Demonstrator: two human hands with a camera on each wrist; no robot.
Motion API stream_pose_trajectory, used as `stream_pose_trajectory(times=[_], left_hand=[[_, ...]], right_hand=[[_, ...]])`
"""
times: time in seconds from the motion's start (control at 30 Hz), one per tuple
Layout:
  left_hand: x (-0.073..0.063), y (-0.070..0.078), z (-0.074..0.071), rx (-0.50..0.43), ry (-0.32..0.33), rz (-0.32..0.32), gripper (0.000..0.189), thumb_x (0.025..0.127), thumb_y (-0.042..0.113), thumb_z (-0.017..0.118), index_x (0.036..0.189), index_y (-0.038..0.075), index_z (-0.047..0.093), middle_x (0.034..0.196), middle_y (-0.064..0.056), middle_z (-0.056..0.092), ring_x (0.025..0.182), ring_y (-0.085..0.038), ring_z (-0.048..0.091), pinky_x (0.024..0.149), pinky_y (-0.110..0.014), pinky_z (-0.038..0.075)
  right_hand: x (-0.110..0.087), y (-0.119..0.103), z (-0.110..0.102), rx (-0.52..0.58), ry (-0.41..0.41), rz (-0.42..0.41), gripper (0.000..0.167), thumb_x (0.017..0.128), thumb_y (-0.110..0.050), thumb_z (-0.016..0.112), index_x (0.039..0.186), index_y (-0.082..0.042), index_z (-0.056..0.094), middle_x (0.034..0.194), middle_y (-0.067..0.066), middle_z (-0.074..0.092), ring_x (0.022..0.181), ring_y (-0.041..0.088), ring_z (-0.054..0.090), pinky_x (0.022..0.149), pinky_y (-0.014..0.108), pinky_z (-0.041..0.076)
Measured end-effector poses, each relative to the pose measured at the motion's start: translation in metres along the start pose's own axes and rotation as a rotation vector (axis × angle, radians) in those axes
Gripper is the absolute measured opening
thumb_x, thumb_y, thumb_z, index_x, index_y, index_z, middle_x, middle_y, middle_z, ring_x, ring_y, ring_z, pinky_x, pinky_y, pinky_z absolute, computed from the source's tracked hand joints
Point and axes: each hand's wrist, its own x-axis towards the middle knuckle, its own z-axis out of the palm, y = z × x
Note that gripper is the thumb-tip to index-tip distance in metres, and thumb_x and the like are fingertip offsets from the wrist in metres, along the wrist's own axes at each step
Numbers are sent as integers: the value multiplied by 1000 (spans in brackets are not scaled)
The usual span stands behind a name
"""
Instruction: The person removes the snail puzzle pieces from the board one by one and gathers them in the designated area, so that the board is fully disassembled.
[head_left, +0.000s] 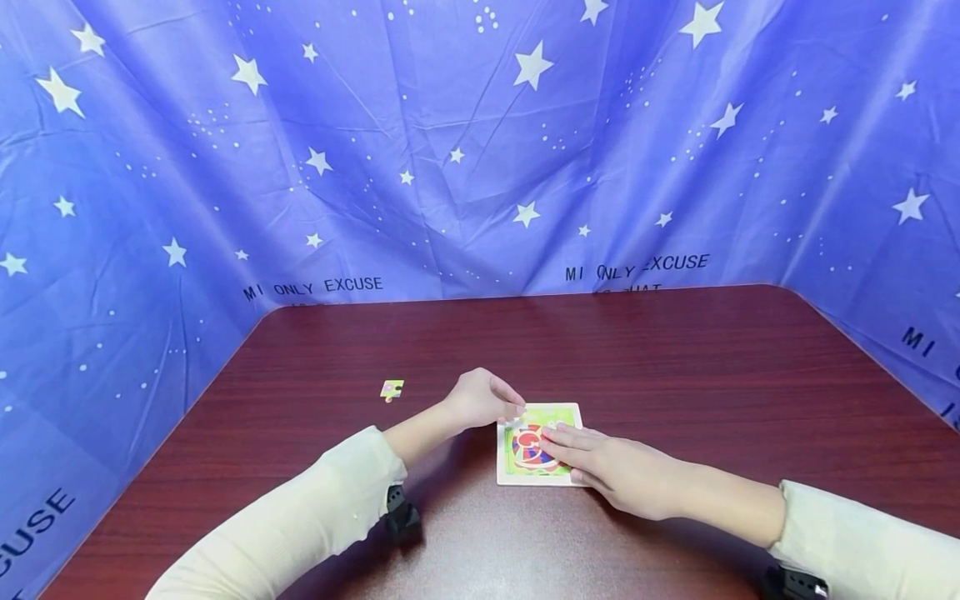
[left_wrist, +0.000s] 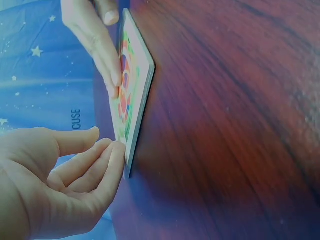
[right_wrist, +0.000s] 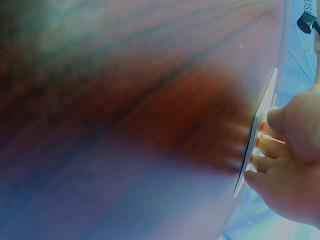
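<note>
A square jigsaw puzzle board (head_left: 536, 480) with a white border and a red, blue and green picture lies flat on the table. My left hand (head_left: 483, 398) is at its far left corner. In the left wrist view the bent fingertips (left_wrist: 118, 148) touch the board's corner, and the thumb stands apart from them. The right hand (head_left: 630, 473) lies over the board's right side, its extended fingers resting on the picture and covering part of it. From the right wrist, the board (right_wrist: 256, 132) shows edge-on under that hand's fingers.
One loose jigsaw piece (head_left: 392, 389), yellow-green and pink, lies on the dark red wooden table (head_left: 675, 358) left of the board, beyond the left forearm. A blue curtain with white stars (head_left: 450, 125) hangs along the table's back and sides.
</note>
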Motion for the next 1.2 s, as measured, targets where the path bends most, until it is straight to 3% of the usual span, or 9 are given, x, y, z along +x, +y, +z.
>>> stream_pose_trajectory(times=[0.17,0.53,0.83,1.03,1.2], left_hand=[[-1,2,4,-10,-1,13,8,81,16,75,83,9,78,73,-6,75,60,-5,61,61,-16,44],[1,4,6,-95,4,-50,7,79,12,74,81,5,76,69,-6,72,63,-8,58,63,-17,43],[2,4,8,-105,-9,-71,9,80,11,73,86,5,76,83,-7,74,70,-9,60,72,-20,46],[3,4,8,-120,-28,-86,12,81,12,73,90,6,77,96,-7,74,78,-12,61,82,-28,51],[4,4,9,-132,-21,-79,11,79,10,73,89,5,77,79,-2,71,72,-10,59,74,-22,47]], right_hand=[[1,-1,1,-33,12,0,46,98,-22,53,143,-15,46,148,5,48,135,27,47,103,43,47],[0,-3,3,-45,3,30,47,97,-21,55,143,-15,47,148,4,48,135,25,47,102,42,48],[0,-4,1,-45,-4,34,46,97,-21,55,142,-15,47,148,4,48,135,25,47,101,42,49],[1,-3,1,-52,-2,30,46,97,-20,55,142,-15,48,148,4,48,135,25,47,101,41,49],[1,-3,2,-70,7,21,47,96,-20,56,142,-15,48,147,5,49,135,25,48,99,40,50]])
